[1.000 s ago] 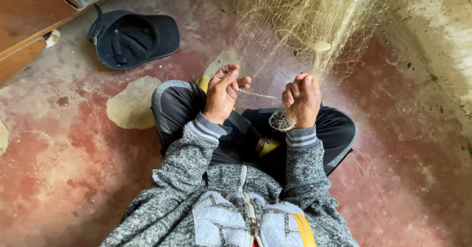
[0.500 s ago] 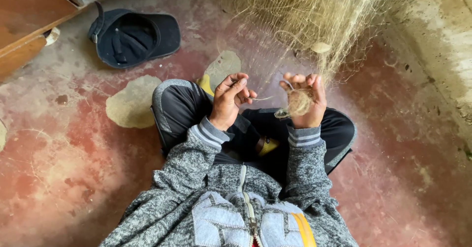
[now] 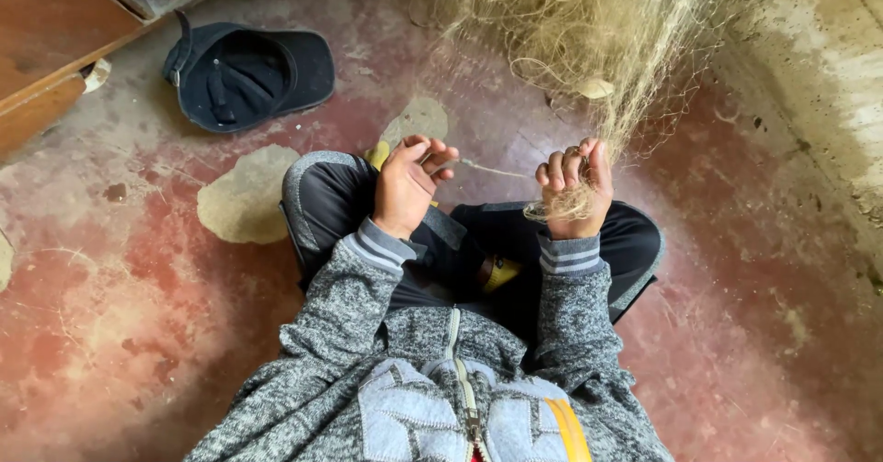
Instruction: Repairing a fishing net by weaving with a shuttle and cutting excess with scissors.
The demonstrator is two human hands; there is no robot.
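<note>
1. Right hand [image 3: 572, 191] is up at the 1 o'clock side of the lap, fingers curled tight, its grip clenched on a bunched wad of the pale fishing net [image 3: 589, 30].
2. The net hangs in a tangled mass at 12 o'clock, over the red floor [image 3: 110, 315] and beside the concrete wall [image 3: 828, 85], trailing down into that fist.
3. Left hand [image 3: 407, 186] sits at 11 o'clock of the lap, fingertips pinched together, grip closed on a thin strand [image 3: 487, 170].
4. That strand runs taut between the two hands.
5. Both hands hover above the crossed legs in dark trousers [image 3: 340, 200]; grey sleeves [image 3: 340, 306] show.
6. A dark cap [image 3: 246, 74] lies upside down on the floor at 10 o'clock, well apart from the hands.
</note>
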